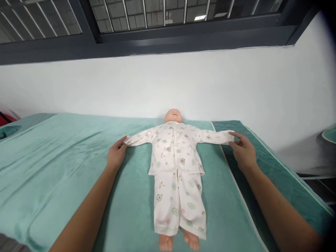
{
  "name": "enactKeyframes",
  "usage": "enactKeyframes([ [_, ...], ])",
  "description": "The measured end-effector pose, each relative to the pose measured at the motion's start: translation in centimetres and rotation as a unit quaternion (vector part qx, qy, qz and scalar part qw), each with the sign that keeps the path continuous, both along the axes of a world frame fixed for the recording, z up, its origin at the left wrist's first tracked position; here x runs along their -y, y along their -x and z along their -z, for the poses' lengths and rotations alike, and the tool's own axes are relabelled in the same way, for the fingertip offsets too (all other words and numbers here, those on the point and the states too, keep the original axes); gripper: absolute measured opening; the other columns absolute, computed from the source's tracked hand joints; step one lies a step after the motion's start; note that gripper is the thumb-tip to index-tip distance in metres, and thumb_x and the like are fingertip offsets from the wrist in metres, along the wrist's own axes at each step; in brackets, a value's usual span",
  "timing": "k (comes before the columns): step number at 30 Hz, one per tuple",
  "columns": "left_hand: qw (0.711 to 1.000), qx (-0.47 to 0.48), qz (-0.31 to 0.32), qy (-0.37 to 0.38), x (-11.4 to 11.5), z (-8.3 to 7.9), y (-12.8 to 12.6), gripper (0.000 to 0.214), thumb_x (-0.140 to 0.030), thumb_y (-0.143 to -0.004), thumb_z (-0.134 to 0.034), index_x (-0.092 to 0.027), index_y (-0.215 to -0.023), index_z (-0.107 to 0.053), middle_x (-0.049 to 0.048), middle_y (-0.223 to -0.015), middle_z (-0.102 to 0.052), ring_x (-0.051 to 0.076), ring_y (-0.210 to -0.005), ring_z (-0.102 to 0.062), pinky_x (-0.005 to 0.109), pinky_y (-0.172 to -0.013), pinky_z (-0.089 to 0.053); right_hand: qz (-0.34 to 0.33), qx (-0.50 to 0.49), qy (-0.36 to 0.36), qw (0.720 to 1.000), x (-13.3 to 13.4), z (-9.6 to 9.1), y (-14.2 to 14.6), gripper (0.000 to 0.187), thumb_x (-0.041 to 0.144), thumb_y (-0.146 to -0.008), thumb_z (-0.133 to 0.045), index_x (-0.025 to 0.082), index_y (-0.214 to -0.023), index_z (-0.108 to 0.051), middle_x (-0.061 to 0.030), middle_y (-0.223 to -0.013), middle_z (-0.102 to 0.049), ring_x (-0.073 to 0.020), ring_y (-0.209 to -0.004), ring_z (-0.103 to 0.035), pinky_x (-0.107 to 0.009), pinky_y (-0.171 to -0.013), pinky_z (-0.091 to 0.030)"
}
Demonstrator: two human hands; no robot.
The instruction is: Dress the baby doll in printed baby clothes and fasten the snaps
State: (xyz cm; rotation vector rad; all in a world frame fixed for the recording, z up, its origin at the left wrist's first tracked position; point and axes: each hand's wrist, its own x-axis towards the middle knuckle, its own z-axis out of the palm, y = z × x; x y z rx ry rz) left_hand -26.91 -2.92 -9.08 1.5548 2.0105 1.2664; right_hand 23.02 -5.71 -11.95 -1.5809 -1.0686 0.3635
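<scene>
A baby doll (173, 116) lies on its back on a teal blanket (65, 157), dressed in a white printed pyjama top (174, 147) and trousers (178, 203). Its arms are stretched out sideways and its bare feet (178, 241) stick out near me. My left hand (116, 154) pinches the end of the doll's left-side sleeve (136, 140). My right hand (244, 150) rests on the end of the other sleeve (217, 137), fingers closed over the cuff.
The blanket covers a padded table that ends at a white wall (168, 84) under a dark-framed barred window (168, 21). A darker green mat edge (275, 168) shows on the right, with floor beyond. Another teal surface (10, 131) lies far left.
</scene>
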Motion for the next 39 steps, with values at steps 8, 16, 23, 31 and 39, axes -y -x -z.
enactKeyframes([
  [8,0.990,0.116,-0.006,-0.078,-0.1,0.4,0.2,0.046,-0.041,-0.089,-0.056,-0.019,-0.128,-0.065,0.0083,-0.134,-0.063,0.026,-0.127,-0.055,0.045,-0.115,-0.034,0.031,0.140,0.091,0.985,-0.4,1.2,-1.0,0.047,0.019,-0.070,-0.052,0.013,-0.113,-0.070,-0.0129,-0.098,-0.067,-0.0216,-0.077,-0.060,-0.036,-0.076,-0.047],
  [16,0.997,0.057,-0.042,-0.039,-0.2,0.1,0.0,0.050,-0.032,-0.080,-0.063,-0.019,-0.128,-0.065,0.0060,-0.100,-0.073,0.021,-0.092,-0.064,0.042,-0.099,-0.047,0.007,0.209,0.081,0.974,0.0,2.0,-1.2,0.032,0.021,-0.079,-0.053,0.009,-0.103,-0.071,-0.0215,-0.124,-0.060,-0.0302,-0.118,-0.054,-0.043,-0.104,-0.039],
  [23,0.996,0.060,-0.046,-0.053,-0.5,0.6,0.4,0.049,-0.018,-0.074,-0.056,-0.018,-0.122,-0.065,0.0077,-0.108,-0.066,0.017,-0.083,-0.062,0.034,-0.087,-0.052,-0.005,0.227,0.019,0.974,5.2,0.2,1.8,0.031,0.024,-0.085,-0.053,0.014,-0.111,-0.066,-0.0171,-0.129,-0.059,-0.0259,-0.121,-0.054,-0.041,-0.099,-0.046],
  [31,0.981,-0.023,0.026,-0.189,4.5,-1.1,-2.4,0.030,-0.017,-0.082,-0.051,-0.020,-0.111,-0.058,0.0070,-0.115,-0.055,0.020,-0.108,-0.056,0.030,-0.086,-0.051,-0.129,0.232,0.015,0.964,20.4,0.1,13.7,0.031,0.025,-0.093,-0.051,0.027,-0.123,-0.054,-0.0094,-0.131,-0.054,-0.0248,-0.122,-0.053,-0.045,-0.101,-0.046],
  [39,0.931,-0.116,0.346,-0.010,20.5,2.3,-7.0,0.016,-0.027,-0.085,-0.058,-0.030,-0.101,-0.057,0.0043,-0.090,-0.064,0.025,-0.086,-0.057,0.042,-0.075,-0.044,-0.162,0.268,0.123,0.942,24.7,-0.1,17.7,0.045,0.024,-0.087,-0.056,0.029,-0.131,-0.047,-0.0082,-0.116,-0.061,-0.0273,-0.104,-0.059,-0.044,-0.085,-0.052],
])
